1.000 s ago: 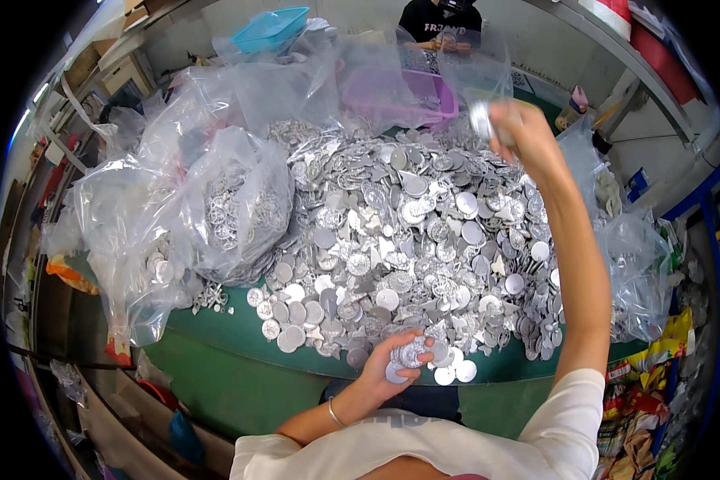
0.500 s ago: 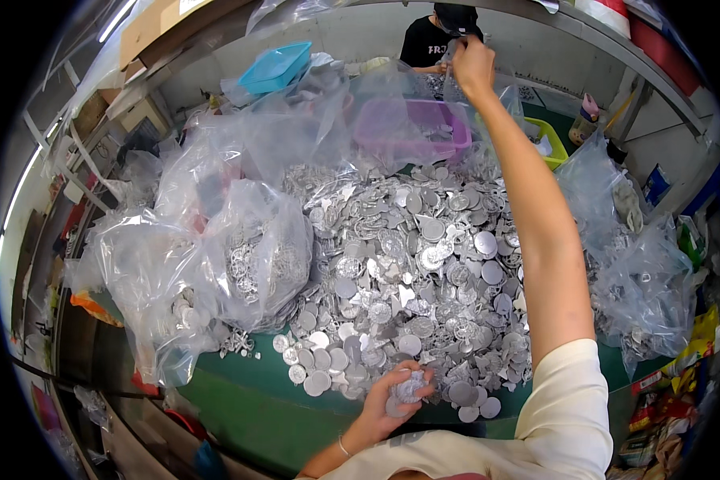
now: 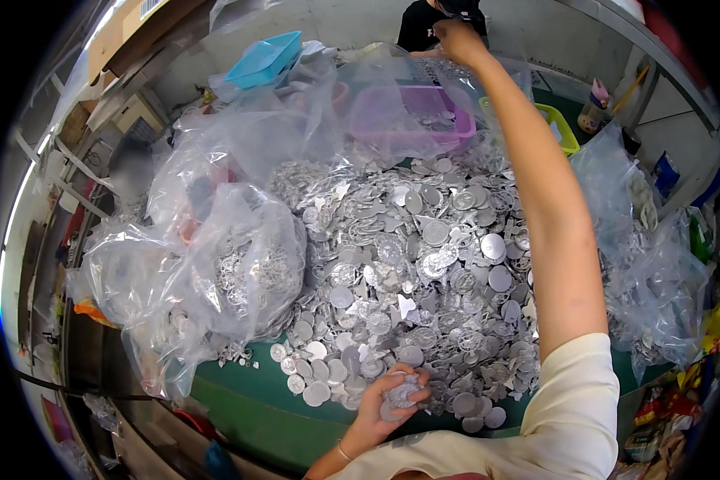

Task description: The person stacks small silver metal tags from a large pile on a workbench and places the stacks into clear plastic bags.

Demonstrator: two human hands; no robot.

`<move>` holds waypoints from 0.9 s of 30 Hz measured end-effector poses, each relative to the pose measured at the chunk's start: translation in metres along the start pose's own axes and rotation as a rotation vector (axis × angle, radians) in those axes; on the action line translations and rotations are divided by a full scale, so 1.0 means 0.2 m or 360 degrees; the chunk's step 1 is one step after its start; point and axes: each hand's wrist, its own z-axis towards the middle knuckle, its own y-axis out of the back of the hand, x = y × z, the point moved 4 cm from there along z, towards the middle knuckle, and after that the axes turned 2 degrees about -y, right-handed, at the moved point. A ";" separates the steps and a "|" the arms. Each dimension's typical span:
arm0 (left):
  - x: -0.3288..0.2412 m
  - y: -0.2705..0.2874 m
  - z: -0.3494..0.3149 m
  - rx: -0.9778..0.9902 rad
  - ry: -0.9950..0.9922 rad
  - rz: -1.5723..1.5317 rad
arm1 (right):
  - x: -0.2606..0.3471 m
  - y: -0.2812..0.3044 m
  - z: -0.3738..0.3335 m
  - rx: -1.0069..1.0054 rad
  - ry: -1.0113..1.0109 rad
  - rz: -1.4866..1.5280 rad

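Below, the left hand [image 3: 392,396] cups thin, stiff, slippery metal discs [image 3: 404,394], best pinched by their rims; the right hand's [image 3: 456,38] grip state cannot be told.

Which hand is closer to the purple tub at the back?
The right hand. It reaches far out, just above and beyond the purple tub. The left hand is at the near edge of the pile of silver discs, holding some.

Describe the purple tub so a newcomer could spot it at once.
Start at the big heap of silver metal discs on the green table. At its far edge sits the purple tub, under clear plastic. Its neighbours are a turquoise tray and a yellow-green basket.
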 end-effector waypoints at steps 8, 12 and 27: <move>0.07 -0.01 0.01 0.0012 0.0003 0.0085 | 0.52 0.54 -0.51 0.0121 0.0315 0.0405; 0.15 -0.02 0.01 0.0066 0.0106 0.0134 | 0.46 0.79 -0.75 0.0203 0.0075 0.0438; 0.12 -0.18 0.07 0.0108 0.0048 0.0377 | 0.31 0.42 -0.33 0.0433 0.0258 0.0217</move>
